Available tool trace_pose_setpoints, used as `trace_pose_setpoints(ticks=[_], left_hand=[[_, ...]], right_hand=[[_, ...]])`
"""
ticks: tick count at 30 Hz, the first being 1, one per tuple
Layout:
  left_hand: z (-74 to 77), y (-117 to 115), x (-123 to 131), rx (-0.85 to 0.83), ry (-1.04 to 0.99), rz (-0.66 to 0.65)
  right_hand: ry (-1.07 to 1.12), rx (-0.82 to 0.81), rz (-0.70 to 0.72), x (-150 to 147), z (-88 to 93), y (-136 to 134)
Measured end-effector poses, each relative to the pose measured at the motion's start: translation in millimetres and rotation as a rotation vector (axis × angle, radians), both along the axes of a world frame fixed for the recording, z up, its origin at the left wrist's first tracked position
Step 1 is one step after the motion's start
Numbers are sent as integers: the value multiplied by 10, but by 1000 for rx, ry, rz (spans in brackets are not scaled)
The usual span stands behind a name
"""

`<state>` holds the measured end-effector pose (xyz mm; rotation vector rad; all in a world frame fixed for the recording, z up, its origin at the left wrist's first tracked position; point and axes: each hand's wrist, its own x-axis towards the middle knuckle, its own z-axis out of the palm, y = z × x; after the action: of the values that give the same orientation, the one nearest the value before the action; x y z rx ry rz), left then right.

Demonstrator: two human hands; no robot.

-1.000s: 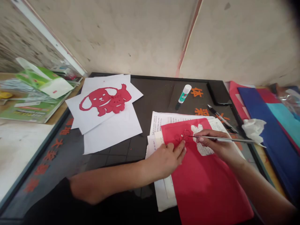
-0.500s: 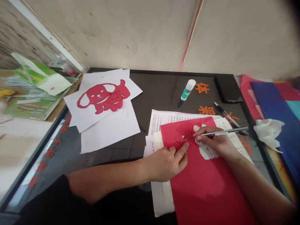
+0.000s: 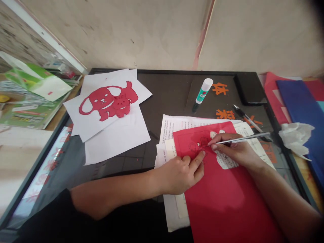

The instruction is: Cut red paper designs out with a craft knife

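Note:
A red paper sheet [image 3: 222,195] lies on printed white pages [image 3: 177,130] on a black cutting mat [image 3: 167,94]. My left hand [image 3: 181,173] rests flat on the sheet's left part, fingers loosely bent, one fingertip pressed beside a small cut outline. My right hand [image 3: 234,148] pinches a thin silver craft knife [image 3: 240,139], its tip touching the red paper at the outline. A cut-out hole shows printed text beneath, just under my right hand.
A red dog cut-out [image 3: 107,101] lies on white sheets at the mat's back left. A glue stick [image 3: 204,90], a phone [image 3: 249,89], a pen [image 3: 246,118] and orange paper characters [image 3: 219,88] sit behind. Crumpled tissue [image 3: 297,133] and blue paper [image 3: 301,108] are right; green packets [image 3: 32,84] left.
The view has drifted slightly. The knife handle has swung up and its tip has shifted a little along the outline. My left hand stays pressed on the red sheet.

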<state>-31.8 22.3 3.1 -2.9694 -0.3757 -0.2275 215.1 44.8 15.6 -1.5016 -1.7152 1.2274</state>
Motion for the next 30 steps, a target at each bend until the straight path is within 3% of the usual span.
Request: trace_pose_setpoints(ticks=[30], left_hand=[[-4, -1, -4, -32, 62, 23]], right_hand=[[5, 22, -8, -24, 21, -23]])
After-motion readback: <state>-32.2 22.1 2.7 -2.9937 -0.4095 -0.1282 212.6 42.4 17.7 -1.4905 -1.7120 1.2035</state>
